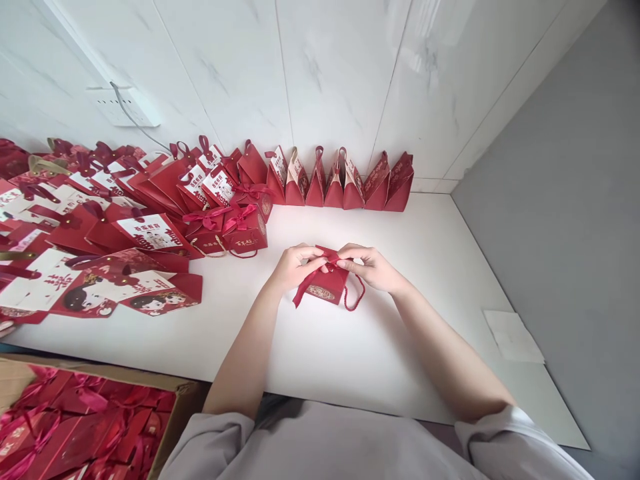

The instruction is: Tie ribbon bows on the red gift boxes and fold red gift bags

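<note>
Red ribbon (pixel 327 257) pinched atop a favour box (pixel 325 288) near the table (pixel 350 360) middle, left hand (pixel 295 265) and right hand (pixel 373 267) fingertips closed on it. Looked mid-bow; called for an even pull.

Both bare forearms reach forward and converge, wrists bent slightly inward, so that the left hand (pixel 295 265) and right hand (pixel 373 267) meet nearly fingertip to fingertip, backs up, fingers curled under and each thumb and forefinger pinched closed.

gift box (pixel 326 285) mid-table (pixel 350 347), carton (pixel 90 427) left
</note>
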The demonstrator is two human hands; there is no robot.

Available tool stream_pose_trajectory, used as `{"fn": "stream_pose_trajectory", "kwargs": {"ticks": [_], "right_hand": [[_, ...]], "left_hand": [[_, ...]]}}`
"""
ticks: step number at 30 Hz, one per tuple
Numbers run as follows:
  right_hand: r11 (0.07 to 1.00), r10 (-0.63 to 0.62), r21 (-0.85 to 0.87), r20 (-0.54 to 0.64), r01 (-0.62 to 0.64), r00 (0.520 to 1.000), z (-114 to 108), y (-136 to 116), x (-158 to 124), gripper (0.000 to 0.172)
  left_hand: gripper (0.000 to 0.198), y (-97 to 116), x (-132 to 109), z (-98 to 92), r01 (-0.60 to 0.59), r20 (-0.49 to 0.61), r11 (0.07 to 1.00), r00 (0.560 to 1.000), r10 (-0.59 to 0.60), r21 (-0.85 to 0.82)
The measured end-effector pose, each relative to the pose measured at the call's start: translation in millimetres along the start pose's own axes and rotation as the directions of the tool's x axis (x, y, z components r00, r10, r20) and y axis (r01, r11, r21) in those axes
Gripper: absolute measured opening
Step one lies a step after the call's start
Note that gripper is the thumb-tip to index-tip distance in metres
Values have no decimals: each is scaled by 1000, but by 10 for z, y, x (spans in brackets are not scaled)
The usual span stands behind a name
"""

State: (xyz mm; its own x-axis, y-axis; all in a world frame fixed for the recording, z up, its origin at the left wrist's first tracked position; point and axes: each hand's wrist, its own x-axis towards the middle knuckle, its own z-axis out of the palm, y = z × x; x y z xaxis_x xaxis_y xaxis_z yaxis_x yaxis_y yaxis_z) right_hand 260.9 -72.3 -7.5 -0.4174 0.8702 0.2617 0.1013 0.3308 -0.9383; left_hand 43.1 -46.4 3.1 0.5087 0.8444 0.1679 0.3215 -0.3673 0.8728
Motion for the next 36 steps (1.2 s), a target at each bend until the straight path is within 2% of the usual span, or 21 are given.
{"fn": "stream_pose_trajectory", "kwargs": {"ticks": [5,10,13,16,21,27,31,36], "right_hand": [[998,37,54,-83,-32,996,13,46,17,21],[994,42,109,-107,-31,993,32,100,31,24],[987,76,152,-121,-57,990,38,111,33,27],[991,77,116,-125,-62,989,37,110,34,26],[997,51,65,-125,-43,991,46,98,32,23],[989,82,134,-133,-64,988,104,101,26,27],[981,123,163,-135,-100,983,114,111,22,33],[988,120,109,-83,-111,989,44,69,5,25]], "left_hand": [[28,60,-14,-10,-24,30,998,999,22,55],[28,59,-29,-12,-7,38,998,999,5,59],[21,47,-41,-11,73,51,996,996,-71,-50],[23,36,-53,-9,158,50,978,987,-153,-135],[27,64,-58,-9,164,24,977,986,-162,-138],[29,164,-40,-34,244,81,963,968,-235,-115],[21,174,-30,-16,145,54,989,988,-145,-2],[22,77,-54,28,98,1,995,995,-98,5]]}}
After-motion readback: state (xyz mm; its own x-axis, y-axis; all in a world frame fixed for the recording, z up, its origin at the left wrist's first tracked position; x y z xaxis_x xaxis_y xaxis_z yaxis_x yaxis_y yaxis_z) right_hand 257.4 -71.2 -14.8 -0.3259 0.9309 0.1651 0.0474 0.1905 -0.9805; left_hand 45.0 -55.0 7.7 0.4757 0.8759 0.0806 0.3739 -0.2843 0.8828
